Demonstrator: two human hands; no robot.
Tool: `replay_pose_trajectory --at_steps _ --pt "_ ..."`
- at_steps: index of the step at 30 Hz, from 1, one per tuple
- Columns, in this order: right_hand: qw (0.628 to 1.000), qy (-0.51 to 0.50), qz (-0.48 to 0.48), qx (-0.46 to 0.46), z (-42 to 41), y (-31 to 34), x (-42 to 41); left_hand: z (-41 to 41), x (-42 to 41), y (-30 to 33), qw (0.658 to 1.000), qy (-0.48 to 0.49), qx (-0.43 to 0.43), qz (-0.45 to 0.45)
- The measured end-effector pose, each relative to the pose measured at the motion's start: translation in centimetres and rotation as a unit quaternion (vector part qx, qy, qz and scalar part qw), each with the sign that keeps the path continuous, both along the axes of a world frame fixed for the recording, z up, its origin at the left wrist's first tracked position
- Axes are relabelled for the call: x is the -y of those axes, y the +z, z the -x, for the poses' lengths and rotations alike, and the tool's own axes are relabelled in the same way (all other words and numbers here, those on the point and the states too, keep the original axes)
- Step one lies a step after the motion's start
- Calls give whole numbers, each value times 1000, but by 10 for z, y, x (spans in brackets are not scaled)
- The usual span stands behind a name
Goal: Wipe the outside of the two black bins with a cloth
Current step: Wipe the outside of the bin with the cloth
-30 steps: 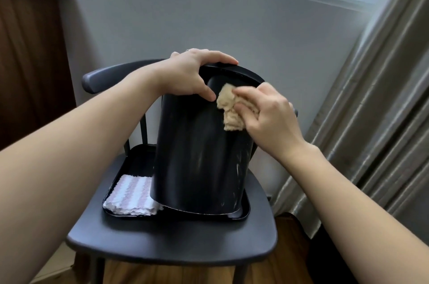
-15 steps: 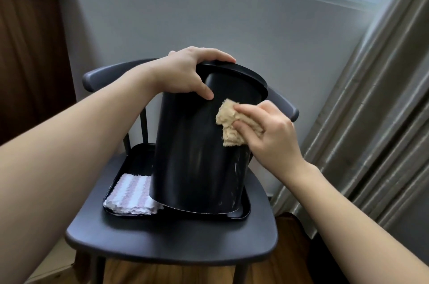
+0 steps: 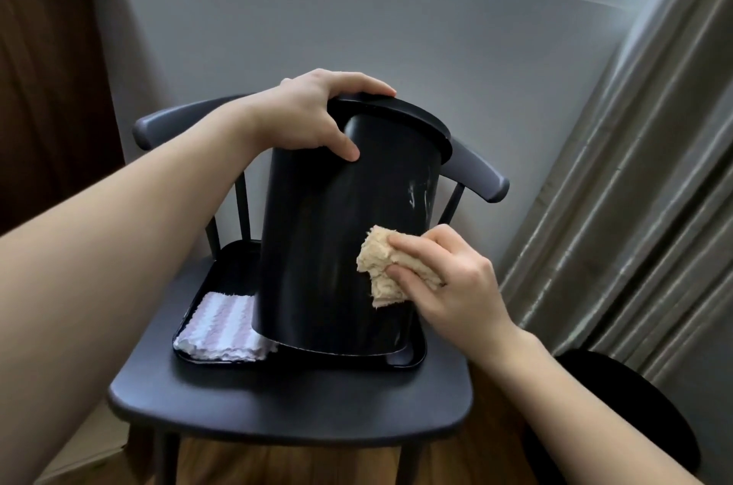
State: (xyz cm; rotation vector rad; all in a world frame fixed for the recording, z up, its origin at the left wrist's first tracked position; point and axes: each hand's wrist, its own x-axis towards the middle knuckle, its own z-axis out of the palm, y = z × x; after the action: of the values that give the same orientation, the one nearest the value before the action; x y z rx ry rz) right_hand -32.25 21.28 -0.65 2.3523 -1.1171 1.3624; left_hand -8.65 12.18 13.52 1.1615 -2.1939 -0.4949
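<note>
Head view: left hand [image 3: 313, 115] grips the rim of the tilted black bin [image 3: 341, 246], standing in a tray [image 3: 412, 355] on the chair [image 3: 277, 405] seat; right hand [image 3: 448, 286] pinches a tan cloth [image 3: 380, 266] against the bin's lower right side.

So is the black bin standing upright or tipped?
Tipped: the black bin leans, its near bottom edge lifted off the tray, left hand gripping its rim.

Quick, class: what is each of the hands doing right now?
Left hand: closed, gripping the top rim of the black bin.
Right hand: closed, holding the tan cloth against the bin's side.
</note>
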Motion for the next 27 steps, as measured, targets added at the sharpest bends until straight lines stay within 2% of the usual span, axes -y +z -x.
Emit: replay_pose_trajectory --at_steps 3,7,10,15,20,24,27 --pt "999 -15 4 43 -4 -7 0 -1 2 0 1000 2 -1 1" --pt "996 80 -19 -32 -4 -52 -27 -1 3 -1 1000 0 -1 -2" --pt "994 89 -10 -66 -2 -60 -28 -1 2 -1 1000 1 -4 0" --pt "996 25 -20 88 0 -36 -5 0 -1 -1 1000 3 -10 -1" --pt "991 115 -65 33 4 -65 -22 0 -3 0 1000 3 -8 -12" --pt "988 104 -85 71 6 -68 -23 4 -6 2 1000 21 -4 -8" --pt "988 95 -85 86 5 -65 -25 11 -10 0 998 56 9 35"
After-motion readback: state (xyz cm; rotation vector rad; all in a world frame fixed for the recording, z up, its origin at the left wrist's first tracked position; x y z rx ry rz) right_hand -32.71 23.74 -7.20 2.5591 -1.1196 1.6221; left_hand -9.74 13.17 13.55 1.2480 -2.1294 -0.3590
